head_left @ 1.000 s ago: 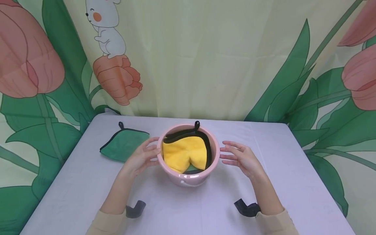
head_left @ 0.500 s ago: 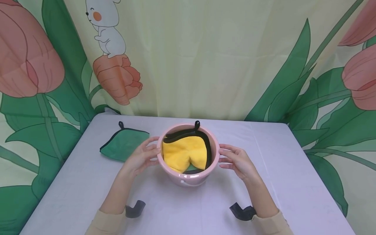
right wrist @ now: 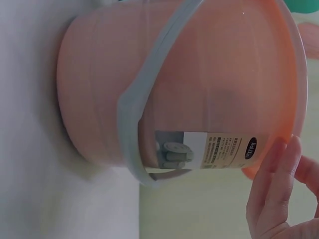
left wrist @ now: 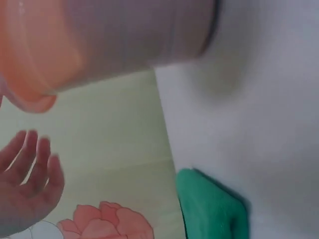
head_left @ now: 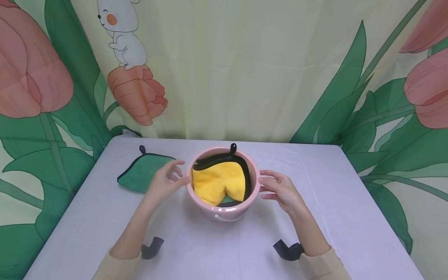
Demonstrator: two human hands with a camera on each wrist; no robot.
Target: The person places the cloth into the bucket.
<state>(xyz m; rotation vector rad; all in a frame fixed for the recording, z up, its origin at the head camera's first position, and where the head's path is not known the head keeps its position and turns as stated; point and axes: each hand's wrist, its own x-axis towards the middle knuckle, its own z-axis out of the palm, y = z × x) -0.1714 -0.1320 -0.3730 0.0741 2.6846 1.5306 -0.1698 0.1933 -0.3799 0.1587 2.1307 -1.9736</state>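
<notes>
A pink bucket (head_left: 217, 214) stands upright on the table, its pale handle (right wrist: 149, 84) hanging down the side. Inside it lies a folded yellow cloth (head_left: 218, 181) with black edging, a black loop and a bit of green showing. My left hand (head_left: 166, 181) is at the bucket's left rim, fingers loosely bent and raised off it; the thumb tip is near the rim, whether touching I cannot tell. On the right, my right hand (head_left: 281, 190) touches the rim with nearly straight fingertips. Neither hand grips anything.
A green cloth (head_left: 143, 175) with black edging and a loop lies flat left of the bucket, partly behind my left hand. A white cloth covers the table (head_left: 315, 167). Behind it hangs a curtain (head_left: 224, 77) printed with tulips and a rabbit.
My right hand came in leftward to the bucket's rim. Afterward, my left hand's fingers lifted off the rim and drew slightly left. The bucket stays in place; the view shifts a little.
</notes>
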